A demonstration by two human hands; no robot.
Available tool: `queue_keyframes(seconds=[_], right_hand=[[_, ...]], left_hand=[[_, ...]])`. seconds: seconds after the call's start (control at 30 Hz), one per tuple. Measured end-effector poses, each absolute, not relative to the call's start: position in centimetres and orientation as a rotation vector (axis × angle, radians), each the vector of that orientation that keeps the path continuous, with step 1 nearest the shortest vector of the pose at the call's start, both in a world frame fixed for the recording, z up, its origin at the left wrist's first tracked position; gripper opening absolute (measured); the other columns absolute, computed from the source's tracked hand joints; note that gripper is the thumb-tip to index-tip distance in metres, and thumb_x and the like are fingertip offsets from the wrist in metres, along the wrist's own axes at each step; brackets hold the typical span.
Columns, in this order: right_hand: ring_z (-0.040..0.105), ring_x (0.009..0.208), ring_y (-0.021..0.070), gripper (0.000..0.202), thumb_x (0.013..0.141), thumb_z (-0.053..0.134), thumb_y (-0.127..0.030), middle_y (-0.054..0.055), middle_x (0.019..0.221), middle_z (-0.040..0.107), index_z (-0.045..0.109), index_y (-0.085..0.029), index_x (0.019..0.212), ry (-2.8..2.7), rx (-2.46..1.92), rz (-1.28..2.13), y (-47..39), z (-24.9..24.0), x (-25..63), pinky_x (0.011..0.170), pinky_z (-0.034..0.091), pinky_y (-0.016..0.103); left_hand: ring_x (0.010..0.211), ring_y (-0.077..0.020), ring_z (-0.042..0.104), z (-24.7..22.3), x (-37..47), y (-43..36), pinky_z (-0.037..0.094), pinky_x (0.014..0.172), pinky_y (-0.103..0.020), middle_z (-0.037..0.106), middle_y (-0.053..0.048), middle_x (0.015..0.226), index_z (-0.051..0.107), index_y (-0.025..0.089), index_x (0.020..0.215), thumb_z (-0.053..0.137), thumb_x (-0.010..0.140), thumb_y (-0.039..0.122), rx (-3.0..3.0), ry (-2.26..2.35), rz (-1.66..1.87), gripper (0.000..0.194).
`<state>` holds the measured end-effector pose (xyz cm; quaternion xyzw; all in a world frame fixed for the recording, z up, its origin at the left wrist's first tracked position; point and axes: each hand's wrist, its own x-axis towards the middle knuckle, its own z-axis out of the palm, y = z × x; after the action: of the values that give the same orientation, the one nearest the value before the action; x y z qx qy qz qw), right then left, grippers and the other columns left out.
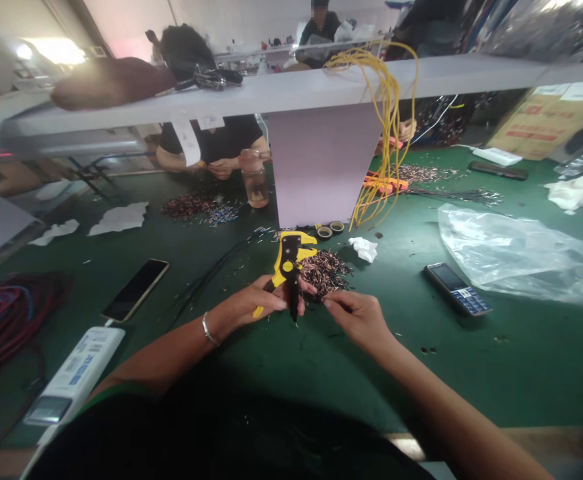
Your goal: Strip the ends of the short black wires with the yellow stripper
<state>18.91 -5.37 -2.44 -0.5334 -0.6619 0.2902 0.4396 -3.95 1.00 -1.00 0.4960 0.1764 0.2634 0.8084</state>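
Note:
My left hand (pixel 264 298) is wrapped round a yellow and black wire stripper (pixel 288 267), whose jaws point up and to the right. Just right of the tool, a heap of short dark and copper-coloured wire pieces (pixel 326 272) lies on the green table (pixel 331 380). At the near edge of this heap is my right hand (pixel 354 317), thumb and forefinger pinched together. Whatever sits between those fingertips is too small to make out. Long black wires (pixel 211 270) lie left of the stripper.
A phone (pixel 136 290) and a power strip (pixel 76 370) lie left; a keypad phone (pixel 457 289) and plastic bag (pixel 511 257) right. Yellow wires (pixel 388 120) hang from the shelf (pixel 291 91). Another person's hands (pixel 222 168) are across the table near a bottle (pixel 254 183).

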Motion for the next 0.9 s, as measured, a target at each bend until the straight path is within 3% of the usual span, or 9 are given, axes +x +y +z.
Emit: queue_keyframes(seconds=[0.2, 0.53, 0.9], right_hand=[[0.051, 0.043, 0.0124, 0.021, 0.081, 0.058, -0.032, -0.003, 0.047, 0.056, 0.072, -0.02, 0.071, -1.615, -1.318, 0.982, -5.5, -2.2, 18.7, 0.046, 0.042, 0.024], [0.043, 0.04, 0.0106, 0.022, 0.077, 0.062, -0.036, -0.005, 0.044, 0.052, 0.074, -0.019, 0.074, -1.489, -1.284, 1.144, -5.2, -2.3, 19.0, 0.042, 0.036, 0.024], [0.04, 0.041, 0.01, 0.021, 0.07, 0.068, -0.038, -0.004, 0.042, 0.049, 0.074, -0.017, 0.069, -1.238, -1.355, 1.075, -5.1, -1.1, 19.7, 0.042, 0.033, 0.025]], left_hand=[[0.103, -0.0293, 0.064, -1.5, -4.1, 1.1, 0.047, 0.093, -0.044, 0.065, -0.019, 0.118, 0.069, 0.011, 0.106, 0.071, 0.068, 0.013, 1.057, 0.405, 0.659, 0.039], [0.102, -0.0283, 0.065, -1.1, -3.9, 0.9, 0.048, 0.094, -0.044, 0.069, -0.016, 0.111, 0.069, 0.011, 0.105, 0.075, 0.067, 0.015, 1.063, 0.451, 0.708, 0.039], [0.101, -0.0276, 0.065, -1.4, -4.6, 1.9, 0.048, 0.092, -0.042, 0.069, -0.015, 0.111, 0.068, 0.012, 0.106, 0.077, 0.064, 0.015, 1.147, 0.472, 0.735, 0.043]])
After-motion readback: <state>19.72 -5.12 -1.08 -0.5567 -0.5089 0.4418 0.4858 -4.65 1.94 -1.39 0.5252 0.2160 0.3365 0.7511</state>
